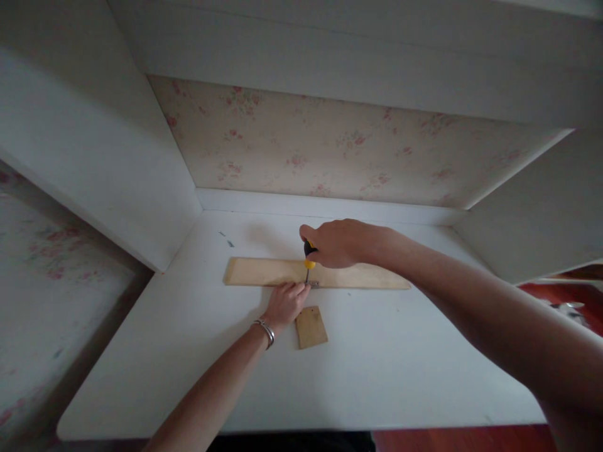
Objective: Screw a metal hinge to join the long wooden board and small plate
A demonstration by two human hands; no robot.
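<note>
The screwdriver (pixel 309 263) is held almost upright over the board (pixel 261 271), its tip pointed down at a small metal fitting (pixel 315 284), which is placed at the near edge of the board, around its middle. The black and yellow handle is gripped from above by the right hand (pixel 340 243), whose fingers are closed around it; the forearm is extended from the right side, and a part of the board is covered by it. By the left hand (pixel 286 306), the near edge of the board is reached just left of the fitting; its fingers are bent, but whether the fitting is pinched or only pressed cannot be told. A bracelet (pixel 267 331) is worn on the left wrist. Just to the near side of the fitting, a small wooden block (pixel 311 328) is laid flat, with small dark holes near its far edge. All these are supported by the white table (pixel 400 364). Farther to the left, beyond the board, two small metal pieces (pixel 230 243) are seen. The far wall is covered with flowered wallpaper (pixel 358 144).
</note>
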